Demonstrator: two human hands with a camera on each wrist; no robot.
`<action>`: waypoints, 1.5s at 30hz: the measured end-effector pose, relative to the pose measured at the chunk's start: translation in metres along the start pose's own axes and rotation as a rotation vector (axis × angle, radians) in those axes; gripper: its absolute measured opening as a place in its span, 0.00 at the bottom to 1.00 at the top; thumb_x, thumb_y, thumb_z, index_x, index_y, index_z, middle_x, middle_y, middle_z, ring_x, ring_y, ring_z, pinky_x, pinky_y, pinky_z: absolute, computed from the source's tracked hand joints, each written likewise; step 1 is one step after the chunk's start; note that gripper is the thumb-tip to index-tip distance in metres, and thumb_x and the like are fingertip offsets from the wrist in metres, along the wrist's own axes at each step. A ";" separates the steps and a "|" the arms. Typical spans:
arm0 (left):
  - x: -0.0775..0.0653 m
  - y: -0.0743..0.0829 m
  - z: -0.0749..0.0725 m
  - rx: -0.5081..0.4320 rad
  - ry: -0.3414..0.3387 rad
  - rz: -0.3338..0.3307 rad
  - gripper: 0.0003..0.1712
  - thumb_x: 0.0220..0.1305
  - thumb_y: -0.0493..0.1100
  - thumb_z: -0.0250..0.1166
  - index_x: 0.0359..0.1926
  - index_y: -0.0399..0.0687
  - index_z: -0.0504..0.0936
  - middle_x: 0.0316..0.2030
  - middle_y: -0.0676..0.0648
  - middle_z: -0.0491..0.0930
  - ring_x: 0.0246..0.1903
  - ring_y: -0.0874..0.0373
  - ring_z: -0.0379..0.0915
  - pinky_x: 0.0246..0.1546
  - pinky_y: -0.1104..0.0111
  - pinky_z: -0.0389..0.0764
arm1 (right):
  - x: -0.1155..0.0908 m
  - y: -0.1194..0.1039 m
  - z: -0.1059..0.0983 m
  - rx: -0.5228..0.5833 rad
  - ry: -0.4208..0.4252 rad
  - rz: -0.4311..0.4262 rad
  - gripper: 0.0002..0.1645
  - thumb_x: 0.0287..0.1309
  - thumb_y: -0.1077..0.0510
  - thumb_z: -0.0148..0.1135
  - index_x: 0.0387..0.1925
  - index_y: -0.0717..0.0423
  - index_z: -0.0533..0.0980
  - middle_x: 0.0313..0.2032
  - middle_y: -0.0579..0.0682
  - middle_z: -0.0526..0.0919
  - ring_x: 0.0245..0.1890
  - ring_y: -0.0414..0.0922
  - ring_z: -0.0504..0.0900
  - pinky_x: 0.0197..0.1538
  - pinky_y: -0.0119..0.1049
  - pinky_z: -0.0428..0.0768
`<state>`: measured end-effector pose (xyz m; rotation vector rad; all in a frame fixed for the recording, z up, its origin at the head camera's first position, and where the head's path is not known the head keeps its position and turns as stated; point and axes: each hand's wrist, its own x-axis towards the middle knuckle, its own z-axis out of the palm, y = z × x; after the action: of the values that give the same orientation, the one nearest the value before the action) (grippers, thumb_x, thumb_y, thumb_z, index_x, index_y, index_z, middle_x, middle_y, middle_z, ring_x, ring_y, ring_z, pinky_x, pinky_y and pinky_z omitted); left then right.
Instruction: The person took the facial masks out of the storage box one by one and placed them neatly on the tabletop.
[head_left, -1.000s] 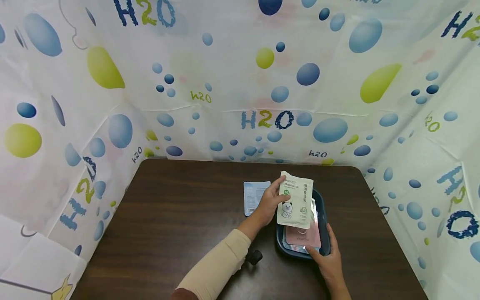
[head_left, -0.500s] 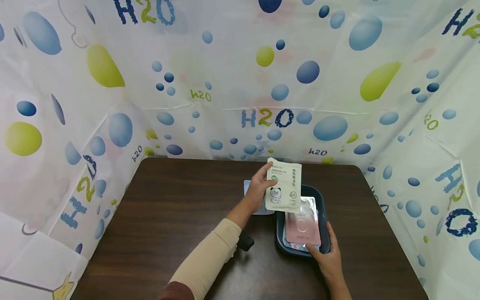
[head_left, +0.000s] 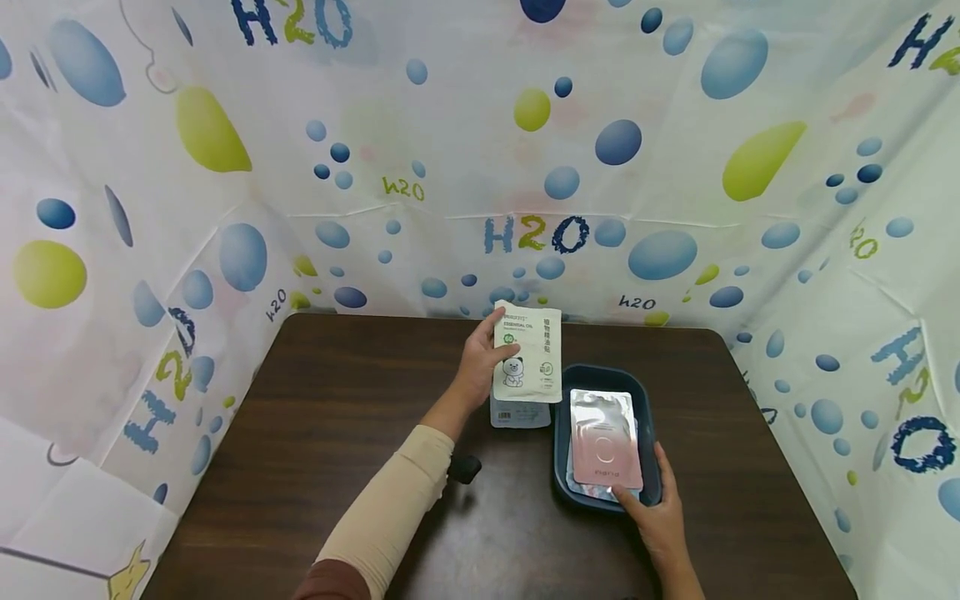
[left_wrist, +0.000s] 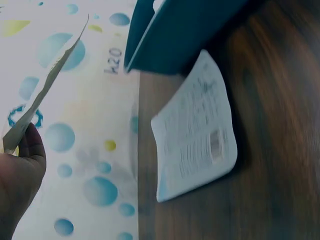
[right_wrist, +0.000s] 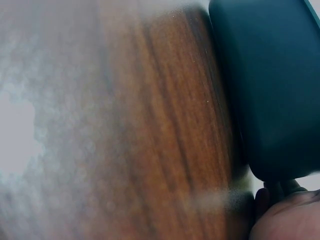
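Note:
My left hand [head_left: 474, 367] pinches a pale green-white sachet [head_left: 537, 354] printed "Essential Oil" with a small bear. It hangs above a light blue packet [head_left: 520, 414] and covers that packet's upper part in the head view. Edge-on, the sachet [left_wrist: 50, 82] shows in the left wrist view, thumb and fingers on its lower end. At the dark blue basin [head_left: 604, 377], my right hand [head_left: 660, 527] grips the near right corner, thumb over the rim and fingers along the outer side. A pink and silver packet [head_left: 606, 450] lies inside, over another packet mostly hidden beneath it.
The brown wooden table [head_left: 360, 400] reaches back to a white curtain [head_left: 450, 150] printed with blue and green drops. Curtain also hangs on both sides. A small black device [head_left: 464, 469] sits at my left wrist, above the table.
My left hand has carried the sachet leftward and slightly back, from over the basin to over the light blue packet. The pink packet is now uncovered. My right hand stays on the basin.

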<state>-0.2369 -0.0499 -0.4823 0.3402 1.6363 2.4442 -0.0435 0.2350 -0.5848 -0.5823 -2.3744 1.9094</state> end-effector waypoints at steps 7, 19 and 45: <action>0.001 0.005 -0.028 0.025 0.083 -0.023 0.44 0.68 0.26 0.57 0.81 0.45 0.53 0.74 0.37 0.66 0.61 0.54 0.77 0.47 0.76 0.82 | 0.000 0.000 0.001 0.000 0.004 0.007 0.61 0.62 0.57 0.71 0.82 0.28 0.41 0.83 0.50 0.45 0.77 0.53 0.53 0.79 0.56 0.56; -0.006 -0.009 -0.078 0.120 0.254 -0.078 0.44 0.66 0.23 0.56 0.80 0.43 0.54 0.75 0.39 0.64 0.69 0.42 0.68 0.44 0.80 0.79 | 0.003 0.001 0.000 0.013 -0.002 -0.002 0.62 0.62 0.57 0.71 0.82 0.32 0.40 0.82 0.53 0.44 0.77 0.56 0.53 0.76 0.66 0.55; -0.023 -0.045 -0.122 1.350 0.126 -0.225 0.62 0.53 0.62 0.77 0.80 0.45 0.55 0.81 0.39 0.51 0.81 0.38 0.37 0.76 0.35 0.41 | 0.001 -0.001 0.001 0.013 0.004 -0.021 0.61 0.61 0.58 0.70 0.82 0.31 0.42 0.82 0.53 0.45 0.77 0.58 0.54 0.76 0.67 0.55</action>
<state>-0.2493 -0.1468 -0.5704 0.1211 2.9048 0.8821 -0.0451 0.2337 -0.5843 -0.5580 -2.3549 1.9118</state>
